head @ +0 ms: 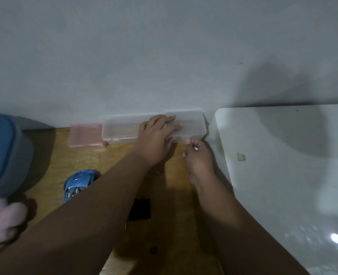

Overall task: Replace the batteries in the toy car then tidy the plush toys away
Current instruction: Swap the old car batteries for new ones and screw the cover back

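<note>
A blue toy car (78,184) lies on the wooden floor (45,171), partly hidden by my left forearm. A small black cover (141,209) lies beside it. My left hand (156,139) rests flat on a clear plastic box (122,129) against the wall, its fingers spread over the lid. Just right of it, my right hand (198,159) is closed around a small thin object with a silver tip, at the box's front right corner. A pink plush toy (3,221) shows at the left edge.
A pink plastic box (84,137) stands left of the clear box. A blue and grey lidded bin (3,153) sits at the far left. A white glossy board (283,165) fills the right side. The grey wall (164,56) is straight ahead.
</note>
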